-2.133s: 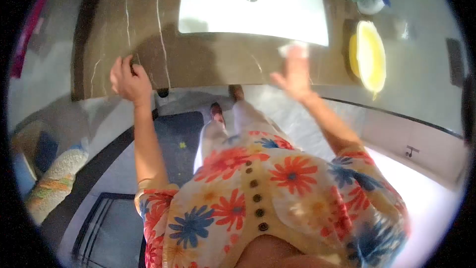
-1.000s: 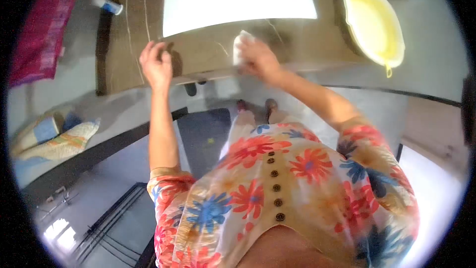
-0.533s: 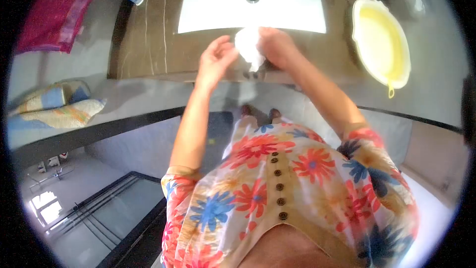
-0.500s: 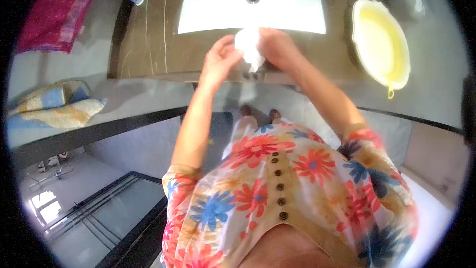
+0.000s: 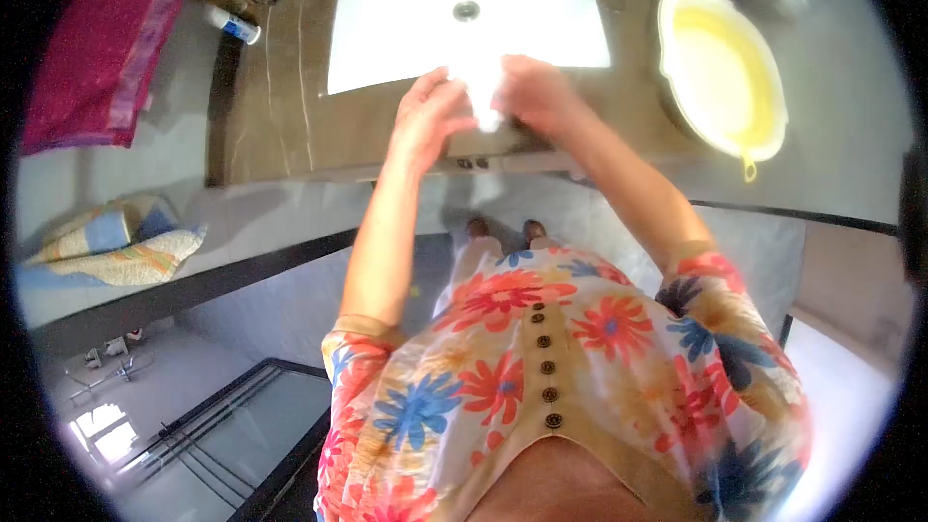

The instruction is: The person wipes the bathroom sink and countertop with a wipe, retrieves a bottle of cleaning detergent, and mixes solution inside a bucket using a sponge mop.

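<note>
- Grip of the right hand (image 5: 543,97): fingers curled in and closed on the right side of a white cloth (image 5: 483,87), though blur hides the exact hold of each finger.
- Fingers of the left hand (image 5: 423,118) are bent and partly open, with their tips at the left side of the cloth; glare hides whether they pinch it or only touch it.
- Between the two hands, the white cloth is bunched and narrows to a lower end that points toward the person; it is so bright that its folds cannot be made out.
- Both hands are over the near strip of the brown desk (image 5: 275,126), by the near edge of the white sink (image 5: 406,24), with the cloth reaching across that edge in the view.
- Toward the middle of the sink is a round drain (image 5: 466,11).
- Right of the sink is a yellow basin (image 5: 725,77) with a pale rim, tilted in the view, and a small yellow loop (image 5: 749,169) at its near end.
- At the far left, beside the desk's corner, lies a white and blue tube (image 5: 233,25).
- Farther left hangs a purple towel (image 5: 104,48).
- Nearer on the left is a patterned cloth (image 5: 145,249), crumpled.
</note>
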{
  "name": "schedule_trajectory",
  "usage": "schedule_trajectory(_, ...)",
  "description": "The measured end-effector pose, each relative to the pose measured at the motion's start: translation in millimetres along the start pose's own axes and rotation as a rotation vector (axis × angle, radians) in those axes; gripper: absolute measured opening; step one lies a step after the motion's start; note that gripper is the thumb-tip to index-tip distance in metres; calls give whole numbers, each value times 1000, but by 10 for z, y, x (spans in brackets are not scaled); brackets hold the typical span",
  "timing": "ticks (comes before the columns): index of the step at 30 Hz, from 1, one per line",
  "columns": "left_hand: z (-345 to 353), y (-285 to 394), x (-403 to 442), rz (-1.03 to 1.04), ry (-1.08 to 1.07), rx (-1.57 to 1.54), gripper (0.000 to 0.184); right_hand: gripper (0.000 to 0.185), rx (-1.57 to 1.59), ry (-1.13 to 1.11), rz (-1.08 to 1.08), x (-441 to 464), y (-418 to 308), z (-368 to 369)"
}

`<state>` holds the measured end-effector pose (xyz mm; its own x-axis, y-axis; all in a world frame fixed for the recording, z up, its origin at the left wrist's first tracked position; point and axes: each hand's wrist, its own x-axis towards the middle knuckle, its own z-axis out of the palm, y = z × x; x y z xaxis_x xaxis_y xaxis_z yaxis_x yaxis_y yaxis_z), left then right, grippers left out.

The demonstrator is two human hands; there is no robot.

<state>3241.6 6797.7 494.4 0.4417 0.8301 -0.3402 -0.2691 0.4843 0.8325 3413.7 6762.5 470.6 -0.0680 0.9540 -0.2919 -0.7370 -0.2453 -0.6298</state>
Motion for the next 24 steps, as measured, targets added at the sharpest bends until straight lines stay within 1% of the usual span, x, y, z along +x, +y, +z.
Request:
schedule_trajectory(2, -21, -89, 62, 17, -18, 198, 27, 18, -36, 7, -10, -62, -16, 93)
schedule_trajectory(5, -59, -89, 63, 62, -13, 80, 24, 17, 13, 35, -68, 61, 50, -124)
schedule_trajectory(6, -117, -79, 68, 84, -5, 53, 24, 17, -63, 65, -76, 17, 18, -128)
schedule_trajectory(7, -185, -65, 66, 70, 54, 88, 21, 17, -138, 97, -82, -43, -11, -142)
schedule_trajectory(8, -278, -107, 107, 113, 112, 274, 20, 17, -213, 127, -89, -97, -36, -147)
schedule_trajectory(9, -394, -191, 185, 157, 170, 460, 20, 17, -365, 204, -27, -164, -74, -96)
schedule_trajectory(10, -435, -228, 220, 201, 227, 645, 20, 17, -606, 212, -137, -176, -43, -150)
schedule_trajectory(11, -410, -346, 261, 388, 267, 924, 22, 18, -848, 217, -247, -187, 5, -251)
schedule_trajectory(12, -182, -335, 139, 565, 233, 1119, 26, 19, -1091, 214, -357, -205, 29, -345)
schedule_trajectory(13, 28, -512, 117, 758, 204, 1441, 30, 20, -1200, 277, -394, -265, -12, -470)
schedule_trajectory(14, 202, -573, 91, 658, 40, 1553, 39, 21, -1309, 333, -432, -301, -38, -568)
schedule_trajectory(15, 311, -734, 51, 663, -74, 1574, 44, 21, -1419, 387, -471, -334, -60, -646)
schedule_trajectory(16, 336, -988, 53, 791, -17, 1669, 53, 21, -1373, 426, -458, -439, -125, -606)
schedule_trajectory(17, 411, -942, 21, 677, -58, 1679, 61, 20, -1294, 419, -449, -524, -185, -599)
schedule_trajectory(18, 354, -929, 24, 709, -40, 1648, 64, 19, -1312, 478, -438, -576, -234, -586)
schedule_trajectory(20, 143, -843, 36, 773, -5, 1589, 68, 17, -1231, 438, -365, -680, -327, -571)
schedule_trajectory(21, -55, -629, 9, 499, 83, 1702, 77, 17, -1176, 391, -372, -736, -347, -621)
schedule_trajectory(22, -407, -421, -35, 397, 226, 1773, 83, 16, -1113, 346, -380, -782, -364, -692)
schedule_trajectory(23, -947, -233, -2, 338, 328, 1802, 81, 15, -1112, 381, -346, -807, -362, -820)
schedule_trajectory(24, -1439, -22, -16, 282, 498, 1865, 79, 14, -1097, 396, -337, -862, -387, -821)
